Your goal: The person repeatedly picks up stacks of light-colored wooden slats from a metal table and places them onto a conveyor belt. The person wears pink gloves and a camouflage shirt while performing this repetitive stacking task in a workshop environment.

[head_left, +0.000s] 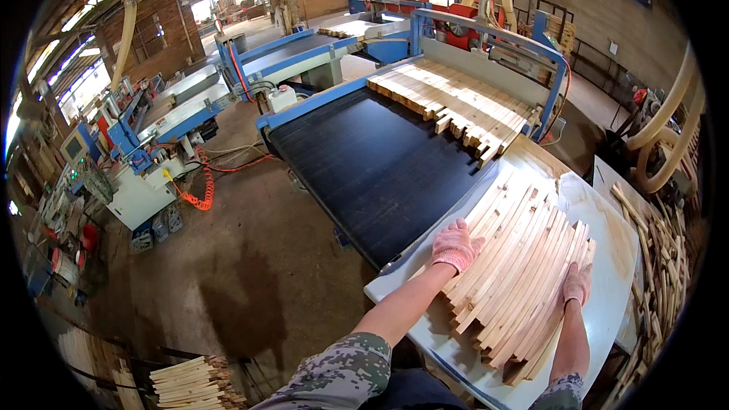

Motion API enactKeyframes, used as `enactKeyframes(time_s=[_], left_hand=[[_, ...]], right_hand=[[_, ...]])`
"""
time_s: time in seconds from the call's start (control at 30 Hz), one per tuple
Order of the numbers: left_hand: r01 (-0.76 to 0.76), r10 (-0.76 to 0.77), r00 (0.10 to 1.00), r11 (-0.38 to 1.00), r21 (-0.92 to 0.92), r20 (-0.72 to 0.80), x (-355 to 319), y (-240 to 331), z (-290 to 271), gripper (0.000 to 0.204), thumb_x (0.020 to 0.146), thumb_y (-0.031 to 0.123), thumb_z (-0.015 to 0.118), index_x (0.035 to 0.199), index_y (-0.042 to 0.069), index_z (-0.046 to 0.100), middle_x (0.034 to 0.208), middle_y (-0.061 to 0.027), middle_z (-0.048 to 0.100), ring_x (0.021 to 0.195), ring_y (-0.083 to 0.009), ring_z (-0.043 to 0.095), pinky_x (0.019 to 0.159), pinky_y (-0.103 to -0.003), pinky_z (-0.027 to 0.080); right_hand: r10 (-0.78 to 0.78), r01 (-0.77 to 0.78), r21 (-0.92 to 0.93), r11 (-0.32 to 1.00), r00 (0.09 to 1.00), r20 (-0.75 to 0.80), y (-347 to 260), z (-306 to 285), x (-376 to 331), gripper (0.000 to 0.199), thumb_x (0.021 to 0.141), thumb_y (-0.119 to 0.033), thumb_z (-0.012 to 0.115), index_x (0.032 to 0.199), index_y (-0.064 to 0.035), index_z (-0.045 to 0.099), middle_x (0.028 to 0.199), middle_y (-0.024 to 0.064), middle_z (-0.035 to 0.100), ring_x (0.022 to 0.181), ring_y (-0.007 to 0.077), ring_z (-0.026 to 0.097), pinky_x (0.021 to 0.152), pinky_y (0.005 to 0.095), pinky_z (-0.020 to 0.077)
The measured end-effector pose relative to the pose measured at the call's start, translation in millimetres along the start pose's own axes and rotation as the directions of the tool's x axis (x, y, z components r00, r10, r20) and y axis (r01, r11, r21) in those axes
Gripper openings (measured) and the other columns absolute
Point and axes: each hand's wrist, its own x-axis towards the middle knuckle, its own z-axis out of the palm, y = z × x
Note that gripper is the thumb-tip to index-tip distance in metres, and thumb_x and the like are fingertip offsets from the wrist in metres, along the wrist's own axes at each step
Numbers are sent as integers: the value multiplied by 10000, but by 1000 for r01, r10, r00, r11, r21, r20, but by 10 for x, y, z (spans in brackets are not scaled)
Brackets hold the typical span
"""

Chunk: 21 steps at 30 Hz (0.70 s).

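A broad row of pale wooden strips lies side by side on a light-coloured table in front of me, their near ends uneven. At its left edge, my left hand, in a pink knitted glove, presses against the outer strips with the thumb toward the wood. My right hand, gloved alike, is against the right edge, its fingers along the outermost strips. The row lies between both hands. Some fingertips are hidden against the wood.
A black conveyor belt with a blue frame adjoins the table; more wooden strips lie across its far end under a blue gantry. Loose strips pile up at right. A stack of strips stands lower left. Other machinery stands left.
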Motion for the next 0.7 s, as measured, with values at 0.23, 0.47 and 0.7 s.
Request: enactKeyframes(time_s=[0.23,0.47,0.7], left_hand=[[28,-26,997,999,-26,73,-26,23,-95,892,1005,683,581,1594,32,423,1536,-205,586,1418,-343,570,1197,-467,434],[29,-29,998,1000,3,63,3,-2,-42,905,1004,689,569,1601,25,422,1540,-201,588,1415,-340,575,1200,-463,430],[12,-13,999,1000,21,35,6,-34,-2,920,1006,691,561,1619,22,411,1558,-204,580,1431,-340,566,1209,-460,422]], right_hand=[[-11,11,7,1000,1000,-12,9,-11,-23,868,1024,-600,566,1715,-130,333,1502,283,625,1382,448,608,1159,519,472],[0,1,31,1000,1000,-18,14,36,3,865,1023,-607,559,1719,-148,330,1509,293,614,1377,459,609,1163,524,468],[-1,1,-4,1000,1000,-21,41,103,60,873,1026,-634,538,1723,-153,324,1498,296,619,1368,463,614,1154,531,476]])
